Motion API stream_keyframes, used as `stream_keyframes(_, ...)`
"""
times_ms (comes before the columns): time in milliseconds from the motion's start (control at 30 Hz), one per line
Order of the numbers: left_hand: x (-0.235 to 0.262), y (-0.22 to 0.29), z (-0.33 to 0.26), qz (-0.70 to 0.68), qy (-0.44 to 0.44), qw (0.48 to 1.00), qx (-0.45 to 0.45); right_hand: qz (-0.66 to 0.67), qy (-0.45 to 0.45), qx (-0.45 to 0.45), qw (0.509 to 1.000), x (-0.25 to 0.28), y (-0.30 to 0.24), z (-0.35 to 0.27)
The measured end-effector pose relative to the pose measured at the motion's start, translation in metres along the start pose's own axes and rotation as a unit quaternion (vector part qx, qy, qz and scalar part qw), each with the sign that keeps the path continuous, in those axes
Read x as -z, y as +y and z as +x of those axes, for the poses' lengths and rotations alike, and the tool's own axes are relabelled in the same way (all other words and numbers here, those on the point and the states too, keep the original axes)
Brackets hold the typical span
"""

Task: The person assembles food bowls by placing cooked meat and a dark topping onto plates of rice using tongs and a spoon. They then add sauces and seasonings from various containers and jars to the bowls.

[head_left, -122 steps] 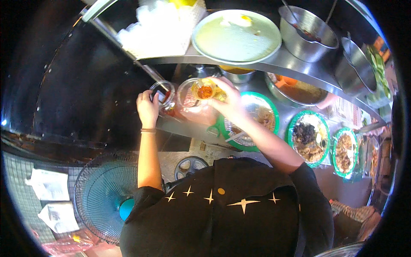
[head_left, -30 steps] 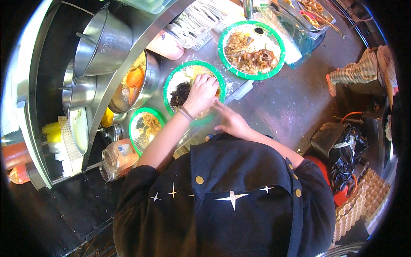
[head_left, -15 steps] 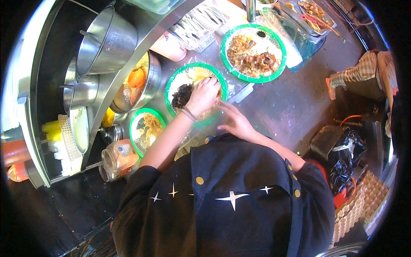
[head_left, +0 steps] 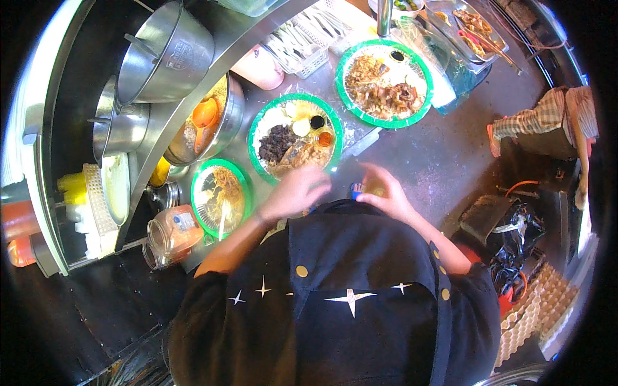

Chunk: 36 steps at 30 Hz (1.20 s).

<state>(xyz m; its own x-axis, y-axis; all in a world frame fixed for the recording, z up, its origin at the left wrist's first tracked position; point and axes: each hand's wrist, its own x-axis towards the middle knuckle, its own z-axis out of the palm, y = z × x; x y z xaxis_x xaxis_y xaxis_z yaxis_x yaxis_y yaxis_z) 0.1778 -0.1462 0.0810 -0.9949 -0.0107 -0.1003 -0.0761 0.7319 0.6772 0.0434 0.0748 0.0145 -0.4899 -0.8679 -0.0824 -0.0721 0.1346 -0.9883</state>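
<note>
A green-rimmed paper plate (head_left: 254,132) stands before me on the grey counter. On it lie dark shredded food (head_left: 277,144), egg halves (head_left: 300,127), a cup of dark sauce (head_left: 317,121) and a cup of orange-red sauce (head_left: 325,139). Just off its near rim is my left hand (head_left: 301,191), slightly blurred, fingers stretched out and holding nothing. To the right, near my chest, my right hand (head_left: 385,191) is curved with thumb and fingers apart and shows nothing in it. A second filled plate (head_left: 425,96) sits farther right; a third plate (head_left: 196,199) with noodle-like food is at the left.
On the left are a metal bowl (head_left: 235,122) with an orange ladle (head_left: 205,114), a clear jar (head_left: 174,235), and metal pots (head_left: 164,61) on a shelf. White-wrapped utensils fill a basket (head_left: 311,63) at the back. Egg trays (head_left: 531,315) and another person's leg (head_left: 531,119) are at the right.
My left hand has drawn back off the middle plate toward me, uncovering the egg halves and both sauce cups. My right hand has shifted right, away from the plate.
</note>
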Motion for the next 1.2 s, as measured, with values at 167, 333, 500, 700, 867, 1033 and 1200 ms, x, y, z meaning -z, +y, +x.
stream_keyframes(167, -0.113, -0.104, -0.127, -0.314, -0.059, 0.934, 0.161, 0.183, -0.101, -0.118, 0.971, -0.006, 0.043, -0.035)
stream_keyframes(333, -0.026, -0.060, -0.133, -0.144, -0.100, 0.966, 0.190, 0.247, -0.184, -0.183, 0.934, 0.020, 0.006, -0.036)
stream_keyframes(500, -0.003, -0.014, -0.056, -0.102, 0.056, 0.989, 0.091, 0.112, -0.179, -0.066, 0.975, 0.020, -0.022, -0.002)
stream_keyframes(700, -0.011, 0.030, -0.001, -0.195, 0.143, 0.963, 0.118, -0.132, -0.121, 0.105, 0.978, -0.007, -0.065, 0.036)
stream_keyframes(867, -0.005, 0.031, 0.006, -0.107, 0.194, 0.968, 0.114, -0.170, -0.110, 0.175, 0.964, -0.014, -0.080, 0.044)
stream_keyframes(1033, -0.005, 0.032, 0.006, -0.066, 0.199, 0.973, 0.092, -0.171, -0.125, 0.174, 0.962, -0.016, -0.082, 0.045)
stream_keyframes(1200, 0.001, 0.034, 0.007, -0.015, 0.195, 0.980, 0.036, -0.154, -0.135, 0.113, 0.972, -0.015, -0.084, 0.046)
